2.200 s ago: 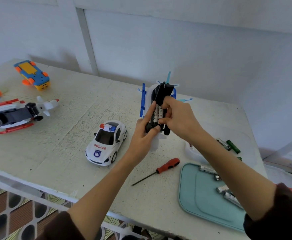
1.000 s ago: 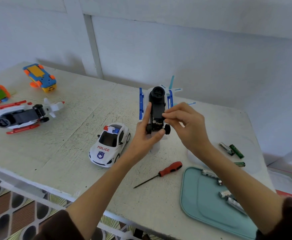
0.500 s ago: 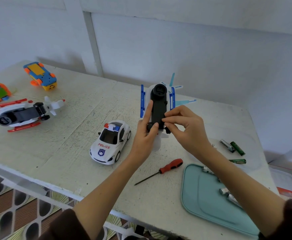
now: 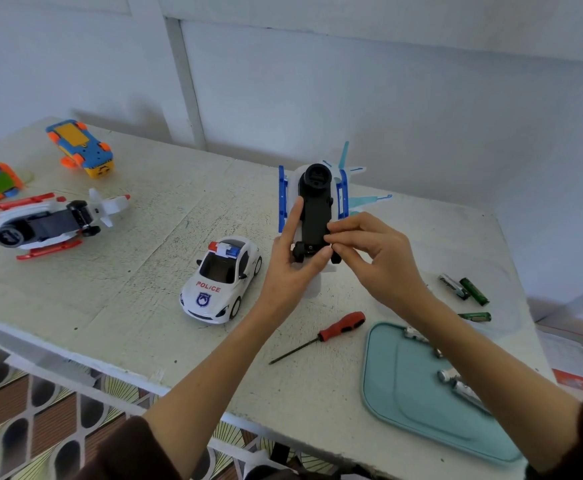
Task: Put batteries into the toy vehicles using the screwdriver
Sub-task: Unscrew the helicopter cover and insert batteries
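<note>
While the white and blue plastic toy helicopter (image 4: 312, 216) stands belly-up above the middle of the tabletop (image 4: 137, 299), its black battery cover is back over the compartment, where a moment ago the silver cells were plain to see. That looks like batteries in and lid seated on this one, so the screw should be next. The left hand (image 4: 291, 263) grips the near end of the helicopter from the left, index finger lying straight along its side and thumb curled under by the small black wheels. The right hand (image 4: 374, 256) comes in from the right, fingertips bunched and pinching at the cover's near right edge; whether a screw sits between them is too small to tell. The red-handled screwdriver (image 4: 317, 337) lies untouched near the front edge, just left of the teal plastic tray (image 4: 404, 393) holding spare silver batteries (image 4: 456, 382). A white police car (image 4: 222, 280) waits just left of the hands, and the red-and-white toy helicopter (image 4: 51, 221) lies upturned toward the left edge.
</note>
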Tool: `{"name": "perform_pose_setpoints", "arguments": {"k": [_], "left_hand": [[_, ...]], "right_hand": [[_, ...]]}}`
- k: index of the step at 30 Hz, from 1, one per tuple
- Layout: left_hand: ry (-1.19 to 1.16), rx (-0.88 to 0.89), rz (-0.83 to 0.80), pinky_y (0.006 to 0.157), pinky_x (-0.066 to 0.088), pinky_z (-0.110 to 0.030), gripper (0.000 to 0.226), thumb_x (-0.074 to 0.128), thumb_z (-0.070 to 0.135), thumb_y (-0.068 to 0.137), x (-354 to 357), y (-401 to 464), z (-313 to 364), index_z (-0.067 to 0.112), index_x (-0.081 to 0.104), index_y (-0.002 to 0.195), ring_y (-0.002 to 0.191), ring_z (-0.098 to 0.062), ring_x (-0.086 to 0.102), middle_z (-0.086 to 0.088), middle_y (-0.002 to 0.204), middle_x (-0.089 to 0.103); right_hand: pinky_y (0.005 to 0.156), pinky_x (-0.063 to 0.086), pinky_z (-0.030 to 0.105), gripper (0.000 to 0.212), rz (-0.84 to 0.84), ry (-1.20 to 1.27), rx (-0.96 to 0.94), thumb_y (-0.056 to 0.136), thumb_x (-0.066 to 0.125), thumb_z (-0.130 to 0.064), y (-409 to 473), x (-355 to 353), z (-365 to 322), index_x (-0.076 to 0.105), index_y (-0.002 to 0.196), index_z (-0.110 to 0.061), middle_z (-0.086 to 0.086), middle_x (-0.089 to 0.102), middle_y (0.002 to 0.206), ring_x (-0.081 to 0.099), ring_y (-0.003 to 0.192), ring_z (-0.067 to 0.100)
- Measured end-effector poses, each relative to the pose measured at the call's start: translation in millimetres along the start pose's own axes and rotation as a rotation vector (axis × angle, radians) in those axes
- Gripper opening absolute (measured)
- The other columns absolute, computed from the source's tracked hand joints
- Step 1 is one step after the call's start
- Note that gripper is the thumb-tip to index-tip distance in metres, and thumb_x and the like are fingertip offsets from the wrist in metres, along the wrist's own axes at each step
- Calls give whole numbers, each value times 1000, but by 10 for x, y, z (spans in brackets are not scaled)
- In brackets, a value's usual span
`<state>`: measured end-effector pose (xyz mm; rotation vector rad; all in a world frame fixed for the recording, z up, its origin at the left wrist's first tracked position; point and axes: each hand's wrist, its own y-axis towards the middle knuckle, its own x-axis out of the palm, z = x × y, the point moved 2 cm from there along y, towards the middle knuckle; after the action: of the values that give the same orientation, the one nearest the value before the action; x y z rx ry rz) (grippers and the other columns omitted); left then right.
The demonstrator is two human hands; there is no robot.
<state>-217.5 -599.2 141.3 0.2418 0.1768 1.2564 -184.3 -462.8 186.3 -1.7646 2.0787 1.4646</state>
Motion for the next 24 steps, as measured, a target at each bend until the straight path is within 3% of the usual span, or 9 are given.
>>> {"name": "perform_pose_setpoints", "arguments": {"k": [2,6,10,13,17,21,24], "left_hand": [[-10,23,-7,83,50,-14,71,62,8,90,5,-10,31,47,24,135,113,-3,58,11,133,48],[-1,39,13,81,48,-11,70,61,4,90,0,-1,55,47,24,133,107,3,58,5,134,48],[14,29,45,82,49,-13,72,60,6,92,-32,36,38,45,20,137,105,-1,60,2,133,49],[37,41,51,82,47,-11,71,58,5,93,-49,88,31,39,16,139,97,6,59,-1,131,50],[66,52,42,85,47,-13,70,59,7,93,-51,114,-4,39,16,139,103,3,58,6,130,49],[84,56,29,84,47,-13,69,56,3,94,-65,129,-36,34,14,140,97,4,59,11,125,49],[81,41,14,85,47,-14,69,53,1,95,-79,149,-37,31,11,141,98,4,59,13,124,48]], "right_hand": [[85,50,20,17,-36,32,23,84,61,-6,24,-59,-8,71,98,-7,4,67,99,61,94,8],[85,49,16,22,-93,114,124,85,60,0,25,-177,-7,68,104,-9,3,66,103,61,95,6],[69,49,14,15,-65,46,106,77,67,5,-111,-254,80,70,84,-8,0,61,82,58,75,9],[66,42,12,15,-328,-24,97,73,73,0,-316,-175,172,71,82,-11,-3,60,80,53,70,6],[61,44,29,31,-551,-240,-89,62,82,-13,-588,48,196,73,92,-12,4,58,81,44,76,15],[52,40,29,40,-542,-378,-200,51,89,-22,-691,217,204,74,87,-13,6,53,73,47,65,23],[51,37,27,26,-479,-361,-194,56,87,-16,-697,261,224,75,78,-15,6,51,71,46,65,22]]}}
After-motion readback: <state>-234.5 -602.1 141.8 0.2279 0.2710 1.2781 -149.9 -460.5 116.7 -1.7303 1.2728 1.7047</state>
